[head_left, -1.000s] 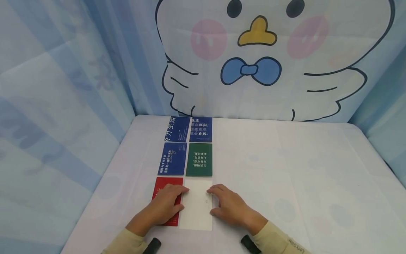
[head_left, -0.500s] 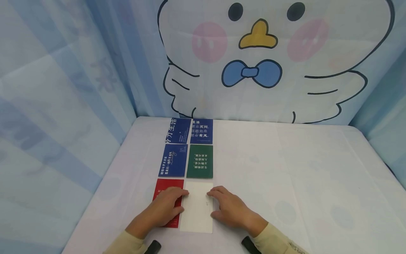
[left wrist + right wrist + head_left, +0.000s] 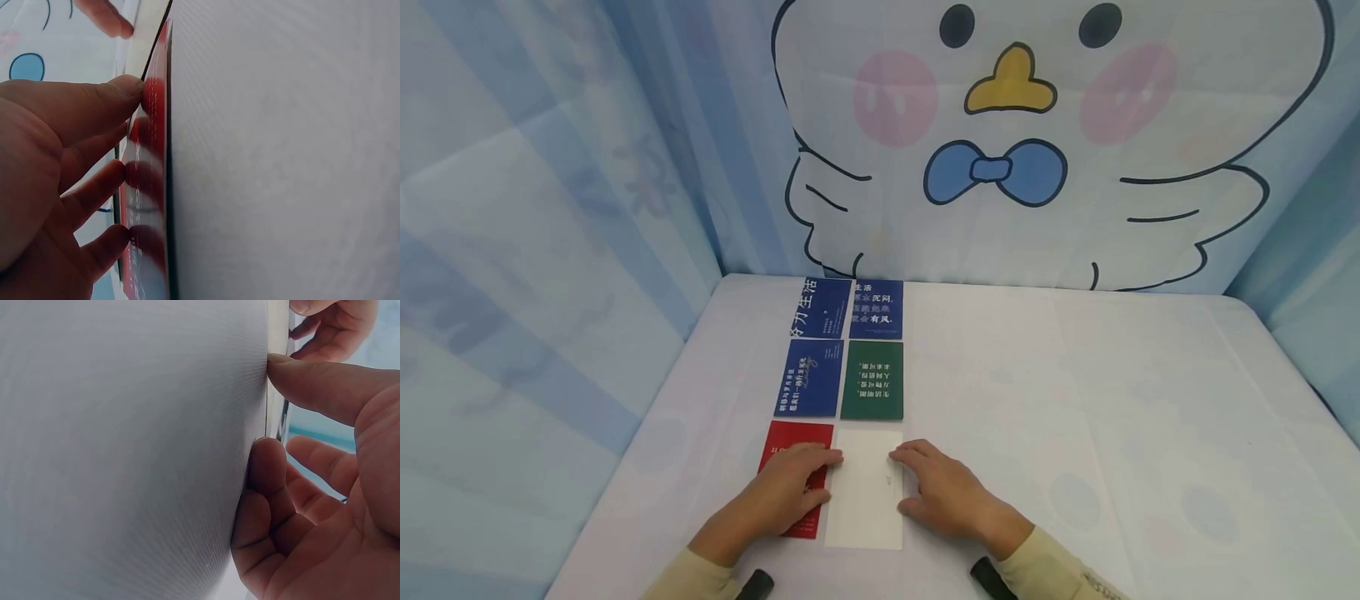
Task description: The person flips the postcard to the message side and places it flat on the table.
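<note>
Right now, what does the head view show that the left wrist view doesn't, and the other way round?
Only the head view clearly shows the green card, the three blue cards and the beige sleeves. Only the left wrist view shows the palm side of the left hand. Both show that hand at the red card, plus the right hand, just fingertips in the wrist view.

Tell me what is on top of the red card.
The left hand lies across the red card and touches it. Pale print shows around the hand; the part of the card's face beneath it is covered, so any print there cannot be seen.
</note>
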Demonstrator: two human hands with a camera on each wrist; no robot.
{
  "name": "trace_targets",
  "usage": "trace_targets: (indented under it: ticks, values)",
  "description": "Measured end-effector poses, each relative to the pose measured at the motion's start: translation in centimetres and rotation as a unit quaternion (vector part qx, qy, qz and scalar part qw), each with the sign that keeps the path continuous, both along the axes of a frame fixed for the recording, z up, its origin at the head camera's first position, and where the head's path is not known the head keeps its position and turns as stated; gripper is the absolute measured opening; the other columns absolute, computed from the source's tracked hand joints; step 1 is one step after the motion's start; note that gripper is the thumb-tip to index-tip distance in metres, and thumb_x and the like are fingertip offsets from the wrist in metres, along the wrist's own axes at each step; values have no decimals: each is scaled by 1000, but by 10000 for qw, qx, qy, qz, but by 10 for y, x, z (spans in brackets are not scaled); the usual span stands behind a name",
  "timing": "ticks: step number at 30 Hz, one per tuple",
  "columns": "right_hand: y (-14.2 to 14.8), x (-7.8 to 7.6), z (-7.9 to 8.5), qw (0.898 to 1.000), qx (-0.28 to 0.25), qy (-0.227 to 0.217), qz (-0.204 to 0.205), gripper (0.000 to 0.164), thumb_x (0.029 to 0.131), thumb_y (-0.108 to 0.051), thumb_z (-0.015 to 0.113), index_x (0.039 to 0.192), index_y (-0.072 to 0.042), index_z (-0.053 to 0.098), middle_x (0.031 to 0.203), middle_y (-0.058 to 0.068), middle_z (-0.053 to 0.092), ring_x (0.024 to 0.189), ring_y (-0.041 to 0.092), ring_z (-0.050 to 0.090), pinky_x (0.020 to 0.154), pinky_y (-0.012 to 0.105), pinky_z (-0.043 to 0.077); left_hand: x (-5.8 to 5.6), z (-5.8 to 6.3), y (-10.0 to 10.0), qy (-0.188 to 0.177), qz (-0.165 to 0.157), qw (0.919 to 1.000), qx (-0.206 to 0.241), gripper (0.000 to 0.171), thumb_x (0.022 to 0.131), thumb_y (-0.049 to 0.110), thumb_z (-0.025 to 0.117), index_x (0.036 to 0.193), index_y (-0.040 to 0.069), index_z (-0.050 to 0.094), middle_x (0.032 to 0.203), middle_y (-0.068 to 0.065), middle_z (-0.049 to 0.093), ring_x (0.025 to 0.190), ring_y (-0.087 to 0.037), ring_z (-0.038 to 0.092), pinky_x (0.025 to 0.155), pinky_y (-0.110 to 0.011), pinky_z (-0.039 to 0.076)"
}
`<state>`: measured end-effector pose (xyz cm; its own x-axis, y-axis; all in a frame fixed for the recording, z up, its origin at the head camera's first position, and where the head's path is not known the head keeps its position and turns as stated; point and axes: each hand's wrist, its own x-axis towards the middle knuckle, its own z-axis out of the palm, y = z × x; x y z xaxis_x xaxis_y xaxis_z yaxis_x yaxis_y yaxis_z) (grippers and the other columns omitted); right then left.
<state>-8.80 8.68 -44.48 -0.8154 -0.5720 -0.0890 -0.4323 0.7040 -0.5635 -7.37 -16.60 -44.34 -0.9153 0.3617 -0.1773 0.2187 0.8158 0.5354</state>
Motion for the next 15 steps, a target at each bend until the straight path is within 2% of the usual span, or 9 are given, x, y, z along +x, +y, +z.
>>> trace_targets:
  ticks: [15]
  values:
    - [1, 0, 1, 9999, -107, -112, 1, 53, 85, -11, 73, 134, 2, 56, 135, 14, 55, 122, 29, 56, 103, 48, 46, 1, 4, 4, 21, -4, 9999, -98, 54, 81, 10, 82, 132, 12, 65, 131, -7, 62, 130, -34, 49, 105, -59, 40]
